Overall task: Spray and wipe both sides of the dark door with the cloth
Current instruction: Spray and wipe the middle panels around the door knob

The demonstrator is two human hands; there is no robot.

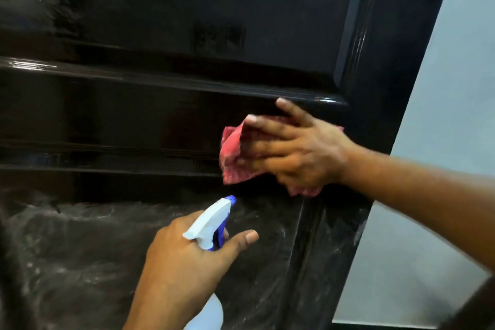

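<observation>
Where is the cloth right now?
Head view, right of centre: the cloth is pressed against the dark door by the right hand, above the spray bottle.

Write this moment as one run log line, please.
right hand: presses red cloth on dark door | left hand: holds spray bottle | lower panel: whitish streaks

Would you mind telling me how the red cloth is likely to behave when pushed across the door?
The red cloth is probably floppy: it bunches in folds under the right hand and a corner hangs below the palm. It likely slides easily, since the dark door looks glossy and wet.
</observation>
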